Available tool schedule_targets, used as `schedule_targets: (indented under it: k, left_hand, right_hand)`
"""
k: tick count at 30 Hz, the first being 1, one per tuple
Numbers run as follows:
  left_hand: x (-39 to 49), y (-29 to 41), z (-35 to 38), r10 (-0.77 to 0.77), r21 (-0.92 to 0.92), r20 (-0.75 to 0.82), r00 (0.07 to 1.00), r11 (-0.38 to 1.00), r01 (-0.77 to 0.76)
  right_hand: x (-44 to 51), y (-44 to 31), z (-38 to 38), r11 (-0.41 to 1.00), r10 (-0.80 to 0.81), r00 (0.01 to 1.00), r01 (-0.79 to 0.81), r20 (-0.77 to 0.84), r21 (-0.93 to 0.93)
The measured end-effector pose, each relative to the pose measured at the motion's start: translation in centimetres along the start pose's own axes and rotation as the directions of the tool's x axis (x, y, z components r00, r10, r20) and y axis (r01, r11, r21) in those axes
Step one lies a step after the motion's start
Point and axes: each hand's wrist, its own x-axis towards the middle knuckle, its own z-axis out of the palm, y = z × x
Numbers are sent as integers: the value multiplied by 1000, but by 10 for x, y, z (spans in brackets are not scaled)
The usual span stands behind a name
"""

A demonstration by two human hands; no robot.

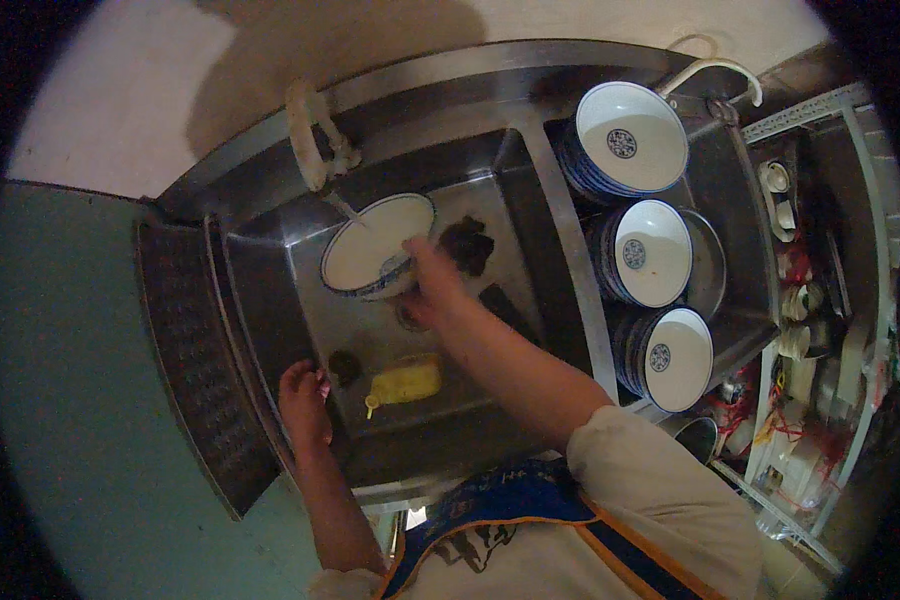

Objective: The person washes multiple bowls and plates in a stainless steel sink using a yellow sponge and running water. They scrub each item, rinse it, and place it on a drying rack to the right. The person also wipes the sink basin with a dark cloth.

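Observation:
My right hand [431, 281] grips the rim of a white bowl with blue edging [371, 244], which is tilted inside a stainless steel sink basin [450, 420]. A white tap [311, 142] reaches over the basin, and a thin pale streak runs from its mouth to the bowl. At the basin's left side is my left hand [305, 397], its fingers curled; a small pinkish patch shows by the fingers, but I cannot tell whether it is held. A yellow plastic bottle [405, 381] lies on the basin floor between my hands.
Three stacks of similar bowls, a far one [630, 139], a middle one [652, 255] and a near one [679, 360], fill the right basin's left side. A dark crumpled item [469, 244] lies in my basin. A ridged drainboard [195, 360] borders it left; a loaded rack [802, 330] stands right.

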Motion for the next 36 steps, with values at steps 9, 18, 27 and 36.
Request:
schedule_targets:
  k: [9,18,27,36]
  left_hand:
    - [-1,8,20,64,-23,21,998,998,-63]
    - [-9,10,27,12,-23,83,996,1000,-10]
    - [-14,3,25,57,-34,26,998,998,-57]
    - [-12,-3,13,14,-56,41,999,998,-12]
  right_hand:
    - [47,-66,22,952,-214,968,237,-134,191]
    - [78,-26,-63,955,-229,971,209,75,210]
    - [50,11,-30,993,-116,971,107,208,51]
    - [60,18,-26,923,-385,822,350,420,160]
